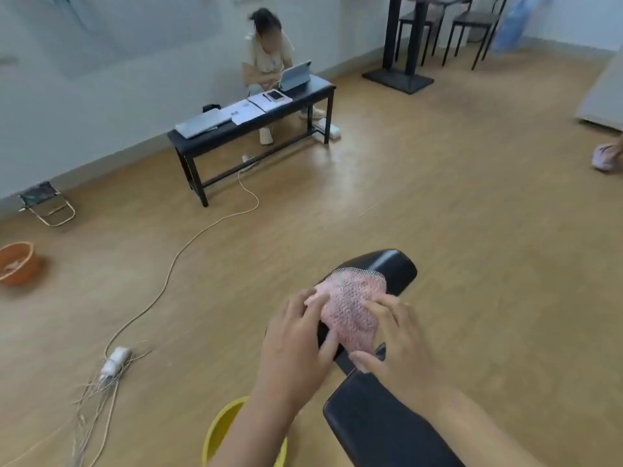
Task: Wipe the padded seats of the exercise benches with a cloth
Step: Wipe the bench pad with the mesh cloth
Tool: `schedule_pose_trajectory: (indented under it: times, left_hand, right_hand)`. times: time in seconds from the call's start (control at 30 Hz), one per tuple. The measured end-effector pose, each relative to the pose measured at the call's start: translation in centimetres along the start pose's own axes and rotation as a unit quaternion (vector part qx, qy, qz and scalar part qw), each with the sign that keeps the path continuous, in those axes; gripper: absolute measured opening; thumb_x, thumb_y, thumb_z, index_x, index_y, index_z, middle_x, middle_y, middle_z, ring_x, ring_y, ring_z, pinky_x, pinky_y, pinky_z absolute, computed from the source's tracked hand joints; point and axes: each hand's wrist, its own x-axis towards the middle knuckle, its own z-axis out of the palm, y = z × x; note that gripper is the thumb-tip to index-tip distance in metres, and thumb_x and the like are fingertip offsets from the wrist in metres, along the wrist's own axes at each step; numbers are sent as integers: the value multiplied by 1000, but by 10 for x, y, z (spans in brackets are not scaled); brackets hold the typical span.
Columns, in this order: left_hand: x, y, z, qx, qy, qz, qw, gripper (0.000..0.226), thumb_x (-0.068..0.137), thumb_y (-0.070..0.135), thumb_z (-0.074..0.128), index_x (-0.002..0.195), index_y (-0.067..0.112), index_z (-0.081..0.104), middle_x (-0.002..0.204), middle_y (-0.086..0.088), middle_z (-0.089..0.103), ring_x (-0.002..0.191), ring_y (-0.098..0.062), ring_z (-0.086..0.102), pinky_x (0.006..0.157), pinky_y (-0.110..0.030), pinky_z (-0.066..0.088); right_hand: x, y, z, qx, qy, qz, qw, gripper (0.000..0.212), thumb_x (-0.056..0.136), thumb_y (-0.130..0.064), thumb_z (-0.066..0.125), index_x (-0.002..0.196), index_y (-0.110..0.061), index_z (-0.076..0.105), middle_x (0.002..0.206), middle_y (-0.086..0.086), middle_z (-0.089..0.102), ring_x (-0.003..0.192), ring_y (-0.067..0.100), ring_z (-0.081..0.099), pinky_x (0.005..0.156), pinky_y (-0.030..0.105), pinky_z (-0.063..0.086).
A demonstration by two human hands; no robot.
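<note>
Covering the whole room is a tan wood-look floor, meeting pale walls at a dark skirting.

Room contents: a low black table near the far wall, bearing a closed laptop, papers and a propped tablet, with a seated person behind it. A beige cable runs from under the table across the floor to a white power strip amid loose wires. An orange basin and a small folding stool stand at the left; dark stools and a pedestal base stand at the far right. A yellow basin sits on the floor under the left forearm.

Task item: black padded seat, long axis running from the lower right up and away to the middle of the view, its rounded far end pointing away from the wearer. A second black pad lies nearer, in line with it, across a gap.

Pink knitted cloth: spread on the seat, between the hands.

Left hand: fingers spread, tips pressing the cloth's left edge, flat rather than gripping.

Right hand: fingers splayed over the cloth's right side, thumb at its near edge, also flat.
</note>
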Motion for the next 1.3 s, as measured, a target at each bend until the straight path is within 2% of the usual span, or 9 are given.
schedule_pose_trajectory:
  times: [0.1,0.2,0.3,0.5,0.73,0.87,0.97,1.13,1.3]
  left_hand:
    - [27,-8,27,3,-23,-17,1000,63,88,60,55,145,32,52,155,7,43,143,-15,38,114,-33,35]
    - [36,-15,38,-77,18,-13,997,31,83,45,74,107,26,79,117,11,70,118,-10,58,98,-24,44]
    - [20,-10,38,-84,69,41,993,7,84,24,76,80,19,77,88,8,72,89,-16,65,78,-36,53]
    - [-64,-10,15,-229,77,67,968,21,87,0,74,100,15,79,102,11,75,99,-6,70,83,-22,54]
    - [-202,-87,-8,-348,129,-155,915,32,79,17,81,108,29,77,107,8,79,96,-15,73,79,-20,56]
    - [-296,-164,11,-364,64,-352,860,46,83,7,80,106,47,73,103,8,80,98,-12,74,85,-30,60]
    - [-383,-225,34,-368,-11,-467,804,43,84,15,80,100,54,72,105,16,79,97,-1,73,94,-35,57]
    - [-523,-315,62,-283,40,-579,764,40,80,11,82,94,49,76,99,12,80,96,2,71,83,-16,54]
    - [-648,-396,87,-158,88,-671,719,41,81,15,78,114,39,68,124,13,64,122,-18,56,96,-38,47]
  right_hand:
    - [24,19,7,-58,-28,-68,996,95,68,-48,85,147,-12,46,151,3,42,145,25,36,116,42,40]
    - [40,36,12,-79,-55,-98,991,88,69,-51,83,143,-14,53,149,1,48,147,23,33,120,50,34]
    - [38,36,10,-26,-27,-125,991,63,70,-37,88,123,-11,66,131,1,61,134,24,50,117,50,37]
    - [5,-6,2,52,-33,-209,976,39,80,-10,86,117,-5,74,118,4,69,119,26,61,105,46,49]
    - [-56,-90,68,163,-88,-265,946,34,101,-29,58,101,-1,79,110,4,75,108,18,70,90,32,58]
    - [-88,-130,133,217,-210,-197,933,20,95,-16,65,113,-16,74,110,-12,73,100,-1,68,84,11,53]
    - [-118,-165,189,199,-307,-169,915,36,90,-8,70,118,-31,68,110,-19,70,98,-3,66,78,10,52]
    - [-170,-236,300,159,-386,-171,892,28,90,-14,59,70,-28,46,68,-21,51,66,-5,47,58,10,32]
    - [-229,-308,423,140,-429,-149,880,48,91,-4,57,60,-36,38,61,-13,51,64,-9,52,61,11,35]
